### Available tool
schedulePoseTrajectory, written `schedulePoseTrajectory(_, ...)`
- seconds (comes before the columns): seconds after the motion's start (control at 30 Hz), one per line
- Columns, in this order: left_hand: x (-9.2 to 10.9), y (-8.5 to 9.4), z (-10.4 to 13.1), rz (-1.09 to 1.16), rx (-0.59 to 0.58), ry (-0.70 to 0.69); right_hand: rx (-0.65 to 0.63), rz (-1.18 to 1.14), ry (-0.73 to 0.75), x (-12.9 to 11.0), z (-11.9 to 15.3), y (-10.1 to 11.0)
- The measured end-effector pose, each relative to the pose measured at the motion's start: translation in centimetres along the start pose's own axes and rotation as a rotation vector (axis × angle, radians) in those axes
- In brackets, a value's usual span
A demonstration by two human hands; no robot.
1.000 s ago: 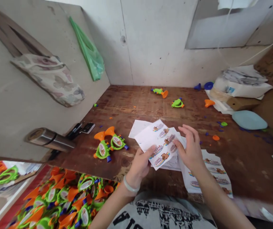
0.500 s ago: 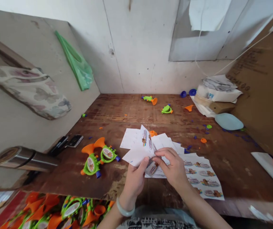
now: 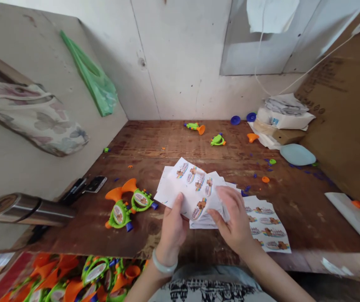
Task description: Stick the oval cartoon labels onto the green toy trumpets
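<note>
My left hand (image 3: 174, 224) grips a white sheet of stickers (image 3: 188, 195) by its lower left edge, thumb on top. The sheet carries several oval stickers with a brown bear and a rainbow. At its right edge is my right hand (image 3: 235, 216), thumb over the paper and apart from the fingers, which are blurred by motion. More white sheets (image 3: 213, 175) lie fanned beneath, and another sticker sheet (image 3: 272, 230) rests to the right. Two green and orange toy trumpets (image 3: 118, 214) with oval stickers lie left of my hands.
A steel flask (image 3: 29, 209) lies at the left. Many toy trumpets (image 3: 95, 272) fill the space below the table edge. Further back are two more toys (image 3: 218, 140), an orange horn piece (image 3: 252, 137) and a pale blue dish (image 3: 298, 154). A large cardboard box (image 3: 346, 105) stands at the right.
The sheet was bent upright between both hands; now it lies flatter, its printed side facing up. My right fingers have lifted away from my thumb. The view has shifted slightly.
</note>
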State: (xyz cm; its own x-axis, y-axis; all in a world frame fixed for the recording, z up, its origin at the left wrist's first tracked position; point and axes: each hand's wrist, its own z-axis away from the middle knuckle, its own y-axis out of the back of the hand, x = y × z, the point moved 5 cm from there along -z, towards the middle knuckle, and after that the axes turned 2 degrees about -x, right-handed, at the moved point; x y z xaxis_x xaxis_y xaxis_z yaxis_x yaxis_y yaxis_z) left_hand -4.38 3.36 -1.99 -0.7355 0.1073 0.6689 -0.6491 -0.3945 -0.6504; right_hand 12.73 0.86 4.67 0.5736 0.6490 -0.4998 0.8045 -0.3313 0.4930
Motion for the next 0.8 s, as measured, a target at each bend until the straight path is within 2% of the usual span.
schedulePoseTrajectory(0.07, -0.7, -0.1, 0.6, 0.008, 0.005, 0.011, -0.053, 0.024, -0.123, 1.4, 0.1, -0.8)
schedulePoseTrajectory(0.13, -1.2, -0.2, 0.9, 0.009, -0.002, 0.016, -0.098, 0.028, -0.182, 2.2, 0.3, -1.5)
schedulePoseTrajectory(0.3, -1.6, -0.3, 0.6, 0.02, -0.034, 0.023, -0.027, 0.009, -0.225, 2.2, 0.8, -1.7)
schedulePoseTrajectory(0.37, -1.5, -0.5, 0.4, 0.027, -0.018, 0.033, 0.026, 0.02, -0.161, 1.7, 0.8, -1.6)
schedulePoseTrajectory(0.5, -1.1, -1.3, 0.5, 0.01, 0.046, 0.09, 0.123, 0.107, 0.062, 1.0, 0.5, -1.7)
schedulePoseTrajectory(0.6, -1.0, -1.6, 0.4, -0.015, 0.045, 0.146, 0.166, 0.177, 0.13, 1.4, 0.3, -2.0)
schedulePoseTrajectory(0.73, -1.6, -0.5, -1.7, -0.113, -0.001, 0.164, 0.165, 0.23, 0.224, 1.2, 0.6, -2.3)
schedulePoseTrajectory(0.8, -2.0, 0.7, -3.4, -0.214, -0.014, 0.147, 0.086, 0.18, 0.319, -0.2, 1.1, -2.4)
